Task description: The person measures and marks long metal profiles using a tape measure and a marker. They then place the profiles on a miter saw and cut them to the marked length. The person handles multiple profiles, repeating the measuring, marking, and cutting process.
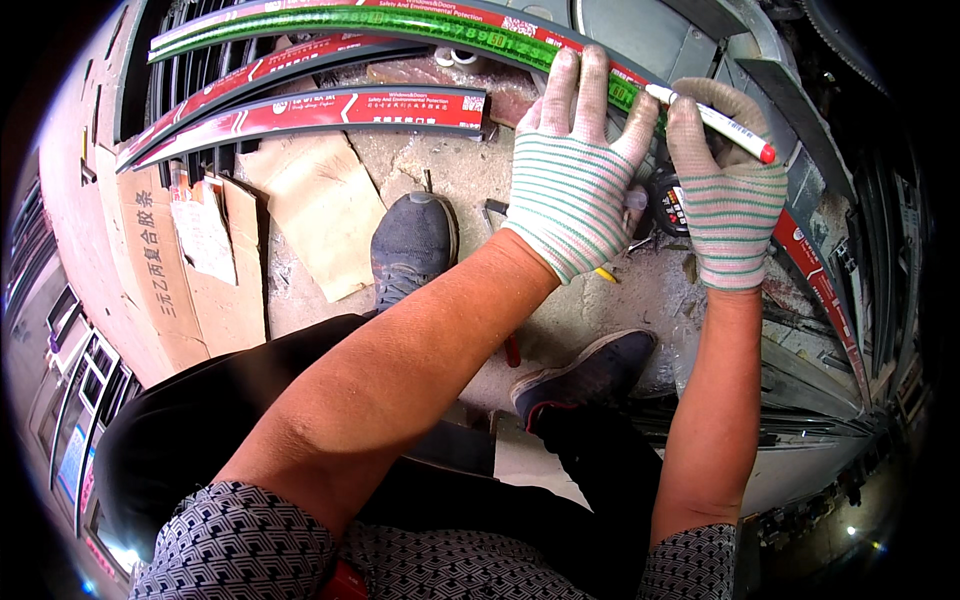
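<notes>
The step in hand looks like measuring a strip (pixel 460 14) and marking it. The strip, faced in red film, runs across the far side of the scene, with the green tape blade (pixel 350 20) stretched along it from the far left. The tape case (pixel 667 203), black, sits between the hands, on the near side of the strip.

The left hand (pixel 575 165), gloved, reaches over the blade, its fingers stretched out and its thumb apart from them; whether it pinches blade and strip or only presses on them, I cannot tell. The right hand (pixel 735 190), also gloved, is clamped on a white pen (pixel 712 123), its red end to the right and its other end by the strip, just beside the left thumb.

The next move seems to call for a steady blade while the pen makes a short, clean mark at the chosen reading; a slip of the blade would spoil it.
</notes>
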A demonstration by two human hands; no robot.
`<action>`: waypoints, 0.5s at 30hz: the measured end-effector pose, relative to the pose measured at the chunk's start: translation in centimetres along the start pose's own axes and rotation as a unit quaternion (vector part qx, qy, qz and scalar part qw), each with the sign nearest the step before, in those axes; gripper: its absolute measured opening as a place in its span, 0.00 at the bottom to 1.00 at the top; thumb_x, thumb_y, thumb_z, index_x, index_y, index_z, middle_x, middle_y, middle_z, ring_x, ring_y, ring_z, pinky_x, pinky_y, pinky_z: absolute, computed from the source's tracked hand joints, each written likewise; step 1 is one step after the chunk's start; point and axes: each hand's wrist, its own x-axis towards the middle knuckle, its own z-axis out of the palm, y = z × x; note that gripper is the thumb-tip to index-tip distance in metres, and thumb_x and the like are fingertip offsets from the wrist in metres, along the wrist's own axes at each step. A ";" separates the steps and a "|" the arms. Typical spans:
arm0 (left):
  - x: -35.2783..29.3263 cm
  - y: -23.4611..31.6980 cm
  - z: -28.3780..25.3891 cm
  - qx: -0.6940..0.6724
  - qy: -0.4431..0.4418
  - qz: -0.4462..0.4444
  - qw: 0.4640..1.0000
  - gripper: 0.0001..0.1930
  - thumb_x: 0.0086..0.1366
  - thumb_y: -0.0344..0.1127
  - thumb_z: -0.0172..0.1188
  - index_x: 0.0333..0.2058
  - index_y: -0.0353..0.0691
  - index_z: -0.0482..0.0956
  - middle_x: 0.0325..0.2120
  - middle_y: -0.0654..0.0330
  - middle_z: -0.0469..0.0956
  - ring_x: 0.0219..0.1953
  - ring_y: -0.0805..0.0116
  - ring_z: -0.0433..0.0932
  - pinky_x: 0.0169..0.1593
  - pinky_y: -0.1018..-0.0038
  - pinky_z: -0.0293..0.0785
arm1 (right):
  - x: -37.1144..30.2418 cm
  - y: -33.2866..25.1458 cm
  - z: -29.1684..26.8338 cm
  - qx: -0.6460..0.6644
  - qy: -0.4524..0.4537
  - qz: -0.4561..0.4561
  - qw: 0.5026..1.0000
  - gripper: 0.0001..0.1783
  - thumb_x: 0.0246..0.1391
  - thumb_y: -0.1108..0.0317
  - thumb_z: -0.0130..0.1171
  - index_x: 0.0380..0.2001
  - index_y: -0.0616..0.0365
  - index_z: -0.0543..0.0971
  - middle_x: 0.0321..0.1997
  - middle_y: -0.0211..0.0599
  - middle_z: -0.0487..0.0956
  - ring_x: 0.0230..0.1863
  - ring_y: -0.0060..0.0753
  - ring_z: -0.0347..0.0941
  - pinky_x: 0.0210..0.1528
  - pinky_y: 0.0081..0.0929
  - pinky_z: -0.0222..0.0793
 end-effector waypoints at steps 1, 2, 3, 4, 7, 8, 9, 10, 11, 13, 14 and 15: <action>0.0 0.0 0.0 0.000 0.000 0.000 1.000 0.47 0.46 0.41 0.65 0.70 0.49 0.66 0.72 0.28 0.48 0.71 0.23 0.51 0.66 0.41 0.61 | 0.0 0.0 0.0 -0.002 -0.001 0.000 1.000 0.13 0.63 0.65 0.64 0.45 0.62 0.82 0.38 0.38 0.85 0.40 0.24 0.82 0.44 0.25 0.81; 0.0 0.0 0.0 -0.001 0.000 0.000 1.000 0.47 0.46 0.41 0.65 0.70 0.49 0.66 0.72 0.28 0.48 0.71 0.23 0.51 0.66 0.41 0.61 | 0.0 0.1 -0.1 -0.003 -0.002 -0.001 1.000 0.13 0.63 0.65 0.64 0.45 0.62 0.82 0.38 0.38 0.85 0.40 0.24 0.82 0.44 0.25 0.81; 0.0 0.0 0.0 -0.001 -0.001 0.000 1.000 0.47 0.46 0.41 0.65 0.70 0.49 0.66 0.72 0.28 0.48 0.71 0.23 0.51 0.66 0.41 0.61 | 0.1 0.1 -0.1 -0.005 -0.004 -0.001 1.000 0.13 0.63 0.65 0.64 0.45 0.62 0.82 0.38 0.38 0.85 0.40 0.24 0.82 0.44 0.25 0.81; 0.0 0.0 0.0 -0.001 0.000 0.000 1.000 0.47 0.46 0.41 0.65 0.70 0.49 0.66 0.72 0.28 0.48 0.71 0.23 0.51 0.66 0.41 0.61 | 0.1 0.0 -0.1 -0.004 -0.003 -0.002 1.000 0.13 0.63 0.65 0.64 0.45 0.62 0.82 0.38 0.37 0.85 0.40 0.24 0.82 0.44 0.25 0.81; 0.0 0.0 0.0 -0.001 0.001 0.000 1.000 0.47 0.46 0.41 0.65 0.70 0.49 0.66 0.72 0.28 0.48 0.71 0.23 0.51 0.66 0.40 0.61 | 0.0 -0.2 0.0 0.001 0.000 -0.001 1.000 0.13 0.63 0.65 0.64 0.45 0.62 0.82 0.39 0.37 0.85 0.40 0.24 0.82 0.44 0.24 0.81; 0.0 0.0 0.0 -0.002 0.001 0.001 1.000 0.47 0.46 0.41 0.65 0.70 0.49 0.66 0.72 0.28 0.48 0.71 0.23 0.51 0.66 0.40 0.61 | 0.0 -0.3 0.0 0.004 0.001 0.001 1.000 0.12 0.63 0.65 0.64 0.45 0.62 0.82 0.39 0.37 0.85 0.40 0.24 0.82 0.44 0.24 0.81; 0.0 0.0 0.0 -0.002 0.002 0.001 1.000 0.47 0.46 0.41 0.65 0.70 0.49 0.66 0.72 0.28 0.48 0.71 0.23 0.51 0.66 0.40 0.61 | 0.0 -0.3 0.0 0.008 0.002 0.004 1.000 0.12 0.63 0.65 0.64 0.45 0.62 0.82 0.39 0.37 0.85 0.40 0.24 0.82 0.44 0.24 0.81; 0.0 0.0 0.0 -0.003 0.002 0.000 1.000 0.47 0.46 0.41 0.65 0.70 0.49 0.66 0.72 0.28 0.48 0.71 0.23 0.51 0.66 0.40 0.61 | 0.0 -0.3 0.0 0.007 0.002 0.006 1.000 0.12 0.63 0.65 0.65 0.45 0.62 0.82 0.39 0.37 0.85 0.40 0.24 0.82 0.44 0.24 0.80; 0.0 0.1 0.0 -0.004 0.001 0.000 1.000 0.47 0.46 0.40 0.65 0.70 0.49 0.66 0.72 0.28 0.48 0.71 0.23 0.51 0.66 0.40 0.61 | 0.0 -0.3 0.0 0.007 0.001 0.007 1.000 0.12 0.63 0.65 0.65 0.45 0.63 0.82 0.39 0.37 0.85 0.40 0.24 0.82 0.44 0.24 0.80; 0.0 0.1 0.0 -0.006 0.002 0.000 1.000 0.47 0.46 0.40 0.65 0.70 0.49 0.66 0.72 0.28 0.48 0.71 0.23 0.51 0.66 0.40 0.61 | 0.0 -0.3 0.0 0.007 0.004 0.007 1.000 0.12 0.63 0.66 0.65 0.45 0.63 0.82 0.39 0.37 0.85 0.40 0.24 0.82 0.44 0.24 0.80; 0.0 0.1 0.0 -0.005 0.003 0.001 1.000 0.47 0.46 0.40 0.65 0.70 0.49 0.66 0.72 0.28 0.49 0.71 0.23 0.51 0.65 0.40 0.61 | 0.0 -0.2 0.0 0.008 0.007 0.005 1.000 0.12 0.63 0.66 0.65 0.45 0.63 0.82 0.39 0.37 0.85 0.40 0.24 0.82 0.44 0.24 0.80; 0.0 0.0 0.0 -0.006 0.004 0.001 1.000 0.47 0.46 0.40 0.65 0.70 0.49 0.66 0.71 0.28 0.49 0.71 0.23 0.51 0.65 0.39 0.61 | 0.0 -0.1 0.0 0.008 0.009 0.003 1.000 0.12 0.63 0.66 0.65 0.45 0.63 0.82 0.39 0.37 0.85 0.40 0.23 0.82 0.44 0.24 0.80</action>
